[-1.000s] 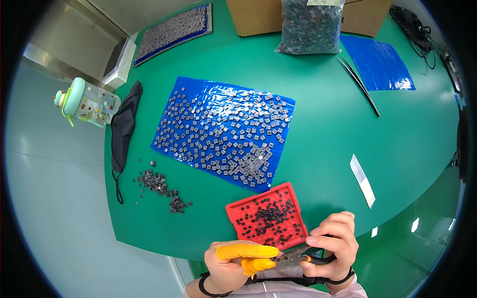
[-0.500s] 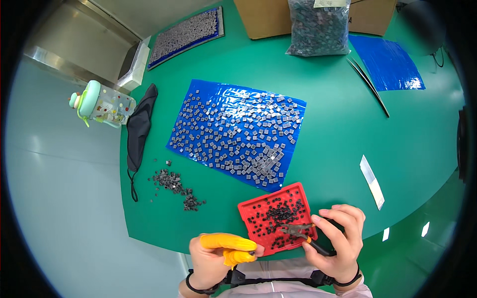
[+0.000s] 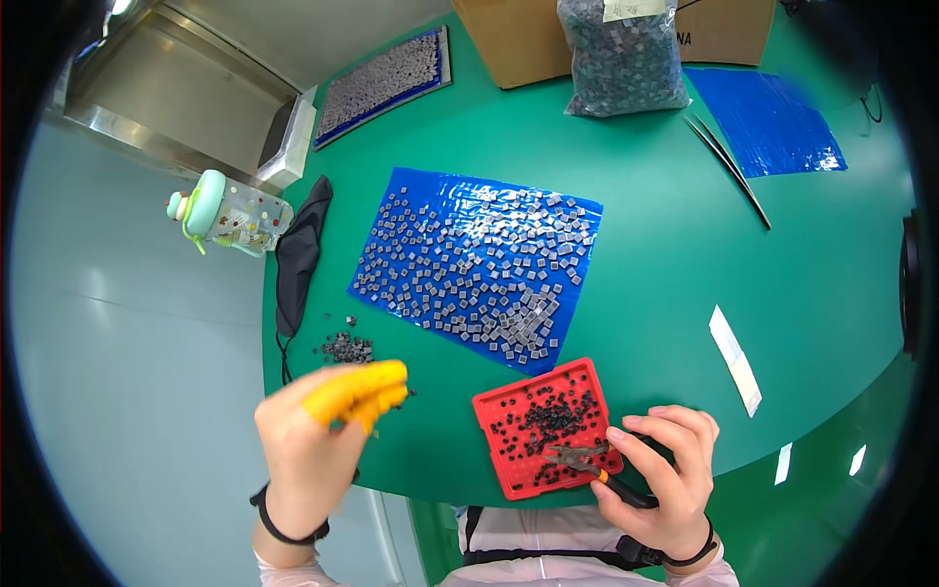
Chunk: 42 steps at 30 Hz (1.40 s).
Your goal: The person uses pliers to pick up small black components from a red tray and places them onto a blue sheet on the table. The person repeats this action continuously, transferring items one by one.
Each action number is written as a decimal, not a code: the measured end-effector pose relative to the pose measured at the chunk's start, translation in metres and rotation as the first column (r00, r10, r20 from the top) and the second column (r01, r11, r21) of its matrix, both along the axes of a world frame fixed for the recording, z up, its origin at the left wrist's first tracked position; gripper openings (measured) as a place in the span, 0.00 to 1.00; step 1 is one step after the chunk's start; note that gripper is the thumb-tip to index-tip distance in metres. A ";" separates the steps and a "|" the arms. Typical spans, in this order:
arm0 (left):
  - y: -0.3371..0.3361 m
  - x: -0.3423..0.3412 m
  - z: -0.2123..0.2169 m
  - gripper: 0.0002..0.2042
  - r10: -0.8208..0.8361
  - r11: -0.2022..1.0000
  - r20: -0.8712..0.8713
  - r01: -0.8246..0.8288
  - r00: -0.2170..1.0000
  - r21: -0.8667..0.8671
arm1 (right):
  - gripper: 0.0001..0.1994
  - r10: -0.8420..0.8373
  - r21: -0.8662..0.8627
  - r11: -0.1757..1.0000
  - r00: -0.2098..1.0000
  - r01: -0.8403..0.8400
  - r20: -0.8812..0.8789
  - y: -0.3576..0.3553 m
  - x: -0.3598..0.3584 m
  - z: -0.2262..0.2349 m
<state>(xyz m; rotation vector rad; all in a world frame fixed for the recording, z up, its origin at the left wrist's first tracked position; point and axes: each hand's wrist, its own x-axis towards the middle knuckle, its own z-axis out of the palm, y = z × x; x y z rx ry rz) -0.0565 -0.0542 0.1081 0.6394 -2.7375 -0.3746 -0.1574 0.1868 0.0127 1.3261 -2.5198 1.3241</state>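
**Right hand steadied cutters at red tray; left hand was over by the dark pile**

Right hand (image 3: 665, 479) had its fingers wrapped round the handles of the cutters (image 3: 587, 458), thumb one side, fingers the other, probably so a light squeeze could work them. The cutter head pointed left, over the red tray (image 3: 520, 481); couldn't tell if it touched the pieces below. The tray sat right at the tabletop's (image 3: 665, 264) near edge, likely for short reach, and its raised rim presumably kept the small black pieces (image 3: 556, 419) from rolling off.

Left hand (image 3: 311, 435) was raised left of the tray, by the dark pile (image 3: 347, 347) and partly blocking it from view. Index and thumb wore yellow covers (image 3: 354, 393), probably for grip or protection. Those fingers were drawn close together but blurred; couldn't tell whether they had met or pinched anything.

Grey square pieces (image 3: 528, 318) lay spread on the blue sheet (image 3: 416, 183) beyond the tray, mostly single, bunched toward the lower right; the spread probably made each easy to pick out. Tweezers (image 3: 729, 168) lay far right, clear of both hands. The filled bag (image 3: 626, 64) stood at the back, against the cardboard box (image 3: 514, 44), perhaps to save working room.
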 end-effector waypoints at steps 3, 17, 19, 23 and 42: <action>-0.018 -0.020 -0.009 0.09 -0.033 0.993 0.039 0.037 0.999 -0.108 | 0.26 0.012 -0.013 1.000 1.000 -0.012 0.004 0.001 -0.001 0.000; -0.055 -0.080 -0.038 0.09 -0.240 0.943 0.046 0.244 0.970 -0.226 | 0.26 0.016 -0.040 0.999 1.000 -0.016 -0.012 0.000 -0.001 -0.001; -0.046 -0.082 -0.039 0.08 -0.251 0.947 0.080 0.262 0.965 -0.186 | 0.25 0.010 -0.042 0.999 1.000 -0.010 -0.016 0.000 -0.001 -0.003; -0.019 -0.081 -0.033 0.09 -0.341 0.923 0.126 0.357 0.932 -0.143 | 0.26 -0.001 -0.051 0.999 0.999 -0.001 -0.036 -0.001 -0.002 -0.006; 0.017 -0.096 -0.044 0.12 -0.528 0.831 0.191 0.550 0.827 -0.083 | 0.25 0.031 -0.081 0.996 0.999 -0.031 -0.009 0.000 -0.006 -0.007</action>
